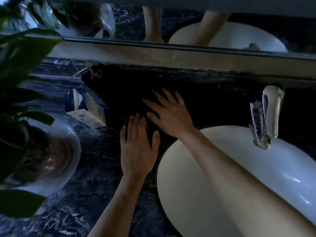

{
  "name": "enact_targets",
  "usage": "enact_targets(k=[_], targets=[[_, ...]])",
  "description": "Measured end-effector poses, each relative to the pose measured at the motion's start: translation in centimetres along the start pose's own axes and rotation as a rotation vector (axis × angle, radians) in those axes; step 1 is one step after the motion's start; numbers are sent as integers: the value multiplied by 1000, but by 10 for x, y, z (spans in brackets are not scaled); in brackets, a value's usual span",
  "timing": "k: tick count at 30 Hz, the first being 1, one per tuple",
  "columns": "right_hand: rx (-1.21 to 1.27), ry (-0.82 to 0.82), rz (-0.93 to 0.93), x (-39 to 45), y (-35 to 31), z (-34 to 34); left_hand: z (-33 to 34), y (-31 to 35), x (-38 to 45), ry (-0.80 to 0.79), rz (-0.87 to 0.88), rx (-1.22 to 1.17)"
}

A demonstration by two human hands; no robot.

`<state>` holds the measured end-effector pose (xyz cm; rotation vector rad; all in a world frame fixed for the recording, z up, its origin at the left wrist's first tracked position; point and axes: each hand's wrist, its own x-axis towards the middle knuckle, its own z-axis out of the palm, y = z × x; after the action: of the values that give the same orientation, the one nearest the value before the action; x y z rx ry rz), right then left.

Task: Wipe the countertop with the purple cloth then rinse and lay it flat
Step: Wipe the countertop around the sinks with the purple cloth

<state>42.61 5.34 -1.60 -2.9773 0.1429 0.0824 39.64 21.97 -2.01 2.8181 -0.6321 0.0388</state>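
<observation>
Two flat hands, left hand (pixel 136 147) and right hand (pixel 168 113), press with straight, spread fingers on the dark purple cloth (pixel 130 93). It lies spread on the dark marbled countertop (pixel 95 182), behind the white oval sink (pixel 188 185).

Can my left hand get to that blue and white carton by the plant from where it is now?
Probably yes. The left hand lies flat on the dark cloth, and the carton stands just to its left on the countertop, with only bare counter showing between them.
</observation>
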Motion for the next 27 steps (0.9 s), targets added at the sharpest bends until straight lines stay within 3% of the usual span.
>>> enact_targets(k=[7,13,18,27], targets=[[-31,6,351,-61,100,-14,1,-1,0,9,9,-38],[-15,39,524,-44,62,-10,-2,-5,-1,14,-2,-314],[-17,1,328,-14,13,-8,-22,-17,-9,-34,-74,-581],[-42,-67,-41,-32,-86,8,-36,-76,-54,61,-102,-499]])
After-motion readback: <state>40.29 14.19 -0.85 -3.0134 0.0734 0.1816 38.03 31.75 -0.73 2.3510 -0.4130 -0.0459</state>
